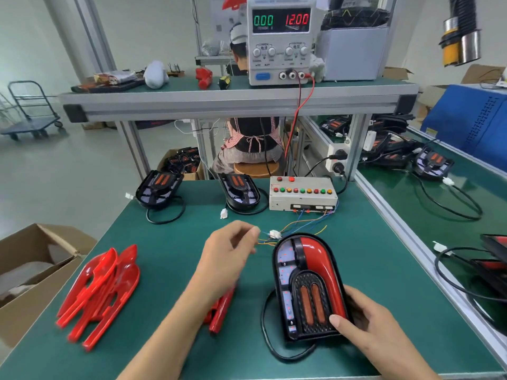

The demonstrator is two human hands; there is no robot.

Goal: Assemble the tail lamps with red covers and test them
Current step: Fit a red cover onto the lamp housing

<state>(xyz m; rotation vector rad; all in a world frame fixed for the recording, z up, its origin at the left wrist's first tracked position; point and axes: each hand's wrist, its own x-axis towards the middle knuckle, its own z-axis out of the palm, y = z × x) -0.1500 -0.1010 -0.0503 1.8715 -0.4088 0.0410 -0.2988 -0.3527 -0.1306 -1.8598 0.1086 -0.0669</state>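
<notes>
A black tail lamp (307, 286) with a red cover on its right side lies on the green mat in front of me. My right hand (365, 322) grips its lower right corner, thumb on the grille. My left hand (227, 256) hovers left of the lamp with loosely curled fingers near the white connector (274, 233) and its thin coloured wires; it holds nothing that I can see. A pile of red covers (101, 294) lies at the left. Another red cover (222, 308) shows partly under my left forearm.
Two uncovered lamps (159, 189) (241, 193) sit at the mat's far edge beside a test box (301, 196) with coloured buttons. A power supply (281, 39) reading 12.00 stands on the shelf. An open carton (35, 270) is at the left. A person sits behind the bench.
</notes>
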